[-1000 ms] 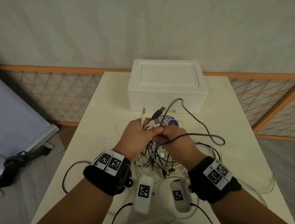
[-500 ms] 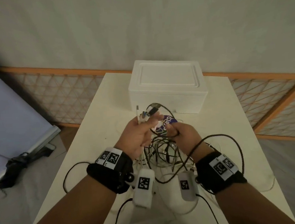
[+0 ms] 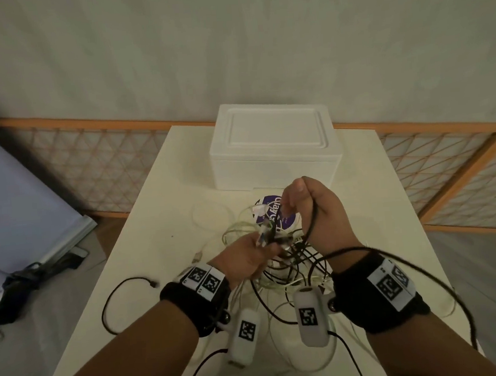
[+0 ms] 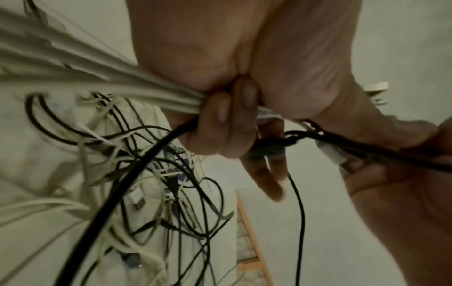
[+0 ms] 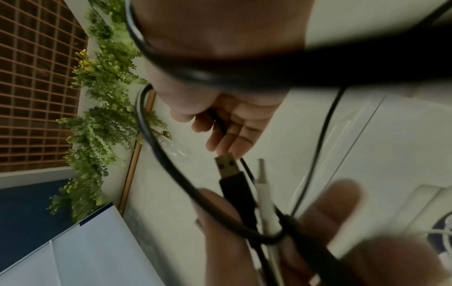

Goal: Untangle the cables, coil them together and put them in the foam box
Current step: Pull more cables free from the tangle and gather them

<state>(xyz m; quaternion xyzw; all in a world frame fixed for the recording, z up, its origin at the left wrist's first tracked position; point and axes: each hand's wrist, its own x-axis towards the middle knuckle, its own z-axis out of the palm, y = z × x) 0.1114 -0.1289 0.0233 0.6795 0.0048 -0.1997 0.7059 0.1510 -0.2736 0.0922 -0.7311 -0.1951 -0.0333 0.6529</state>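
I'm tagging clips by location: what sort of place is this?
Probably an indoor room set up for recording: a plain wall, an orange-framed lattice panel, and a white table holding a foam box.

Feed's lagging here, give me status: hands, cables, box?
Left hand grips cable ends; right hand pulls a black cable up. Cables tangled on table. Box lid shut.

A foam box (image 3: 275, 153) sits at the far end of the table (image 3: 145, 255); a tangle of cables (image 3: 282, 262) lies on the table in front of it, with the left hand (image 3: 246, 257) and right hand (image 3: 317, 212) over the tangle.
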